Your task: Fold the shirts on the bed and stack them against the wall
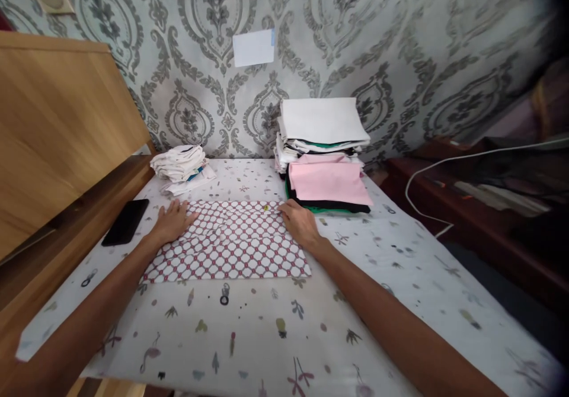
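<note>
A white cloth with a red and grey lattice pattern [235,249] lies spread on the table, its upper part slightly rumpled. My left hand [172,221] rests on its upper left side with the fingers stretched out and apart. At the upper right corner, my right hand [299,222] has its fingers bent and pinched on the cloth's edge. A small yellow-green spot shows on the cloth near that corner. Just beyond my right hand sits a folded pink cloth [329,181] on top of black and green folded cloths.
Behind the pink cloth stands a taller stack of folded cloths, a white one [322,121] on top. A smaller pile of pale cloths [180,165] sits back left. A black phone [125,222] lies by the wooden furniture [62,136]. A white cable [427,166] hangs at right.
</note>
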### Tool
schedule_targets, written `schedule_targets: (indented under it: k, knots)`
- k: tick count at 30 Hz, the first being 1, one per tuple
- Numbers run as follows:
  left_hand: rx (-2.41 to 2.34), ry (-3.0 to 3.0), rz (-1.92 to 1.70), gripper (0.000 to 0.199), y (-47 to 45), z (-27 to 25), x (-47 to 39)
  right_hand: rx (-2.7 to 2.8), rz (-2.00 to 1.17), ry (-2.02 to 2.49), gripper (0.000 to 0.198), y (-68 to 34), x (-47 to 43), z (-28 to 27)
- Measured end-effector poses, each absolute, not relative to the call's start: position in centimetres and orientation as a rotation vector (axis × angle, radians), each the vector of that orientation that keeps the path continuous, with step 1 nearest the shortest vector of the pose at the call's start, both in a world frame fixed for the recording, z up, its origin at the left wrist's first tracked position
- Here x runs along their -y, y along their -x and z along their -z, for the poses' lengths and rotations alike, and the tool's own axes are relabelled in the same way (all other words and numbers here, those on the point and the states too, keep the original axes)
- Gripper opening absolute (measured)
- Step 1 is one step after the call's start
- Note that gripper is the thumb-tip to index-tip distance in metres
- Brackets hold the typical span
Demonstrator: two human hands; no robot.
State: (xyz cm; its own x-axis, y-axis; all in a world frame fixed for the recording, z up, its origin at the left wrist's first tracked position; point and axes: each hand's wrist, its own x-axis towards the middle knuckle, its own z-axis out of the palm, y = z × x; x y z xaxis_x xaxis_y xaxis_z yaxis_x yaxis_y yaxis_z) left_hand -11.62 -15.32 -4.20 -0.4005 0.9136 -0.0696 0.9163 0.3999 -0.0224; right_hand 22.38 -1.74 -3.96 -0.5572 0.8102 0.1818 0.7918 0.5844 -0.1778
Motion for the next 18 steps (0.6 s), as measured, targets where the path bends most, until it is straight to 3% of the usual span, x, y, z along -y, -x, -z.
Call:
schedule_targets:
  k: [11,18]
  knots:
    - [-2.597,-1.817,0.151,0.070,10.0,2.0,15.0,2.560,-0.149,1.277,0.038,-23.5,2.6,3.1]
    - [-2.073,-2.109,-0.099,0.068,2.6,2.0,10.7,2.543,-0.210,1.278,0.034,-25.8,4.3,3.1]
